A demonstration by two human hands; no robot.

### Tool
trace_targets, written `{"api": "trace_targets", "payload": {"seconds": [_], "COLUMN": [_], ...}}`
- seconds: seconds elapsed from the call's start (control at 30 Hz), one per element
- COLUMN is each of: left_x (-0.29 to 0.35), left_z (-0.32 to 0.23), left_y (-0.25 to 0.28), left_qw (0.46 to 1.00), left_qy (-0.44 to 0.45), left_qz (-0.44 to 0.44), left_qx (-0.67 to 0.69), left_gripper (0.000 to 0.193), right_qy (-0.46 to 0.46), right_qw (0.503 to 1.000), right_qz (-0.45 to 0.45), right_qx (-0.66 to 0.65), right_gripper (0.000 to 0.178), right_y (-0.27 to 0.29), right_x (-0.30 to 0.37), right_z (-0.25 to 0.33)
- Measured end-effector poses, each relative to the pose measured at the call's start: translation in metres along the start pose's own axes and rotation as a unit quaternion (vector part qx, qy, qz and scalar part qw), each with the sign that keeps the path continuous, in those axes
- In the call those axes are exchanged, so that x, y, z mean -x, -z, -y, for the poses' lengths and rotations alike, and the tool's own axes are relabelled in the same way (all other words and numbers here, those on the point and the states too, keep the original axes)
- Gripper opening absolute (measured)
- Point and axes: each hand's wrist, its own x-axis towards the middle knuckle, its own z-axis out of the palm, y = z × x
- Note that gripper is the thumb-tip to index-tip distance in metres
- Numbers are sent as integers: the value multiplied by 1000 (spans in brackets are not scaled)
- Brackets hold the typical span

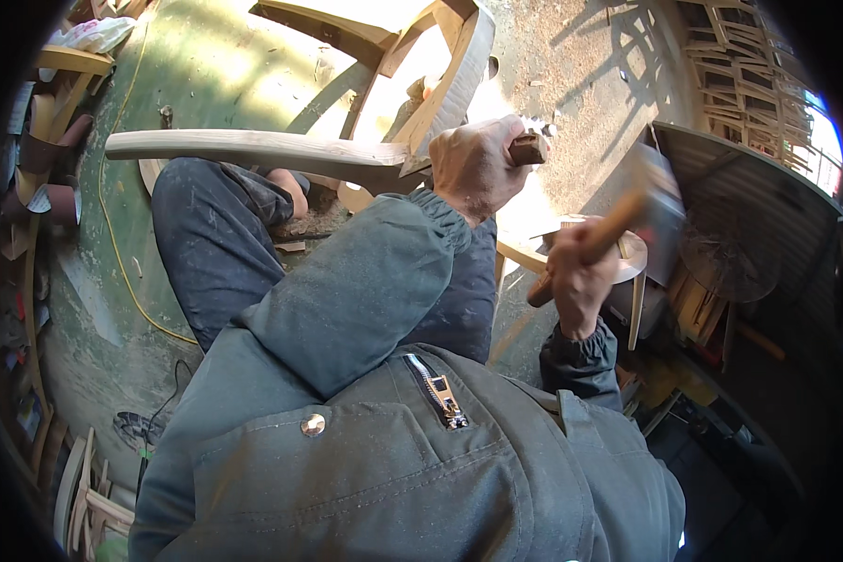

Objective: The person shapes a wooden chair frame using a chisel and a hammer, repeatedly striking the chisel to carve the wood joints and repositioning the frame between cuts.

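My left hand [478, 167] is closed around a short brown wooden piece [528, 148], whose blunt end sticks out past the thumb side; its other end is hidden by the fist. That fist is right against the corner of a pale wooden chair frame [454, 80]. A long curved wooden member [253, 145] of the frame runs left above my knee. In my right hand [581, 276] is a hammer, gripped by its wooden handle [613, 229]. The grey hammer head [660, 192] is raised to the right of the left fist and blurred by motion.
Sawdust and wood scraps lie on the green floor [225, 89]. A yellow cord [112, 215] curves along the left. Stacked wooden frames [749, 84] stand at the far right, above a dark corrugated panel [749, 164]. Sanding belts [51, 150] hang at the left edge.
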Motion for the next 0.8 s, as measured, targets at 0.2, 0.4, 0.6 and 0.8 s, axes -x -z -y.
{"api": "trace_targets", "payload": {"seconds": [0.2,0.4,0.6,0.8], "left_x": [5,6,9,8], "left_z": [6,10,8,10], "left_y": [-8,-14,-7,-6], "left_qw": [999,993,996,991], "left_qy": [-34,-46,-40,-53], "left_qz": [5,67,52,60], "left_qx": [-28,-85,-62,-104], "left_gripper": [27,28,32,28], "right_qy": [-169,-133,7,-235], "right_qw": [968,988,992,958], "right_qz": [-48,58,46,24], "right_qx": [-180,48,115,-163], "right_gripper": [15,15,12,8], "right_y": [-6,-6,-4,-18], "right_x": [7,10,13,22], "right_z": [-12,-12,-23,-26]}}
